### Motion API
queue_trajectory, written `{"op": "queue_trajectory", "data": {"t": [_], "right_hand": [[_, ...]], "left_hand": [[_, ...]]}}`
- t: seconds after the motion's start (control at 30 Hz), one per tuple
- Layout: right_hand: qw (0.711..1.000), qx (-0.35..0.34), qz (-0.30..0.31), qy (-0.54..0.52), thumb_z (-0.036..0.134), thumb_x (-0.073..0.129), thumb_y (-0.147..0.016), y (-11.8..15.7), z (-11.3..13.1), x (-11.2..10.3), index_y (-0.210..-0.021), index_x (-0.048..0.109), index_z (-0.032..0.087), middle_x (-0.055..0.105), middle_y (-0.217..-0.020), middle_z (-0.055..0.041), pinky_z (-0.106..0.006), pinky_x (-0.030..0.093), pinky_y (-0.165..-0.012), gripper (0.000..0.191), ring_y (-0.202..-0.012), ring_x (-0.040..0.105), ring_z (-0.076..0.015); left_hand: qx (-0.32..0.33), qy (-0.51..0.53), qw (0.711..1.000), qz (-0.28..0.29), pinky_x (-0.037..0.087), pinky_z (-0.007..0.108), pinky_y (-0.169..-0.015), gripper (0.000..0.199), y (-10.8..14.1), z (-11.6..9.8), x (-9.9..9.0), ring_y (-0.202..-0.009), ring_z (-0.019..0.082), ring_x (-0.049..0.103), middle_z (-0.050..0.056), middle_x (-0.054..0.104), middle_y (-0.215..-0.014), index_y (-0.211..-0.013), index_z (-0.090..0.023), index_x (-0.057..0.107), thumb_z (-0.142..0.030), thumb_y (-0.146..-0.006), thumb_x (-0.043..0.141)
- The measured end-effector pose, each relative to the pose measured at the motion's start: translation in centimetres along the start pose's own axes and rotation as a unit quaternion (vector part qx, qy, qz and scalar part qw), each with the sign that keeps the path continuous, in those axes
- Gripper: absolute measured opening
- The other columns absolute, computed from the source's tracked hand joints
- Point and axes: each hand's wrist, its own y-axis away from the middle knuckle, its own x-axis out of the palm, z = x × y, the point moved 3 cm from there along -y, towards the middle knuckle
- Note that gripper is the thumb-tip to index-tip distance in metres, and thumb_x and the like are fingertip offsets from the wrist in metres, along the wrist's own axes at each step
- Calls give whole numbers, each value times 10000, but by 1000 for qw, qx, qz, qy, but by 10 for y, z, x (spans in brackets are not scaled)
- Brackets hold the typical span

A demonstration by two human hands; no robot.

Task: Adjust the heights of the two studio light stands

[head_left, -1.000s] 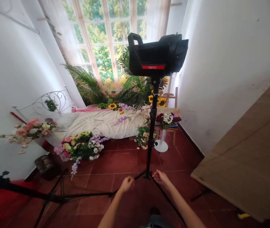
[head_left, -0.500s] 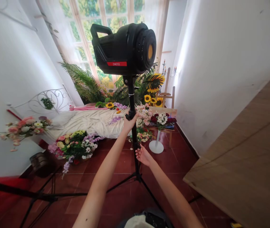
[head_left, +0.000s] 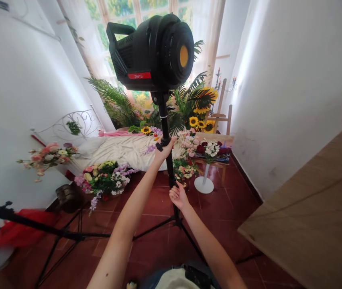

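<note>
A black studio light (head_left: 149,56) with a red label and a yellow round front sits on top of a black light stand (head_left: 170,166). My left hand (head_left: 164,151) is wrapped round the upper pole, just at its collar. Lower down, my right hand (head_left: 178,196) has its fingers curled and the thumb against the stand's dark locking knob (head_left: 173,183), which is partly hidden. The stand's legs are spread on the red tiled floor (head_left: 155,200).
A bed (head_left: 117,150) with a cream cover lies behind the stand, flowers (head_left: 103,178) before it. At right are a white round-based stand (head_left: 204,185), a wooden easel (head_left: 219,115) and a wooden panel (head_left: 309,208). Another black stand (head_left: 53,230) reaches in from the left.
The studio light appears a little larger and its top leans further left in view. My right hand's fingers have curled in more at the knob. My left hand keeps its hold on the pole.
</note>
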Motion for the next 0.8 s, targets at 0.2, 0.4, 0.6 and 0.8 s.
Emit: {"op": "queue_trajectory", "data": {"t": [0.2,0.4,0.6,0.8], "right_hand": [[963,-102,-61,242,366,643,-720,-4,10,-13,-581,305,225,194,-443,117,-209,103,-392,392,-404,121,-58],[662,-263,-79,698,140,596,-678,9,55,-3,-561,379,194,333,-510,57,-259,124,-519,252,-505,244,-84],[512,-257,-73,816,119,527,-677,10,61,2,-573,348,195,348,-512,40,-269,127,-538,220,-503,278,-102],[495,-251,-89,827,143,515,-688,10,57,1,-581,350,199,376,-517,45,-241,155,-521,205,-511,349,-103]], "left_hand": [[9,-10,1000,12,454,240,-536,326,-3,1,2,-498,102,524,-24,529,-540,-684,-177,538,-488,-738,620],[6,-22,1000,6,450,239,-567,292,6,20,2,-517,101,522,-30,536,-559,-728,-175,548,-457,-740,623],[-69,-41,997,-12,439,256,-576,283,74,81,14,-539,115,517,-28,524,-560,-703,-179,525,-447,-745,605],[-79,-20,996,-36,433,255,-600,282,87,97,18,-570,122,522,-23,529,-592,-752,-186,537,-459,-739,609]]}}
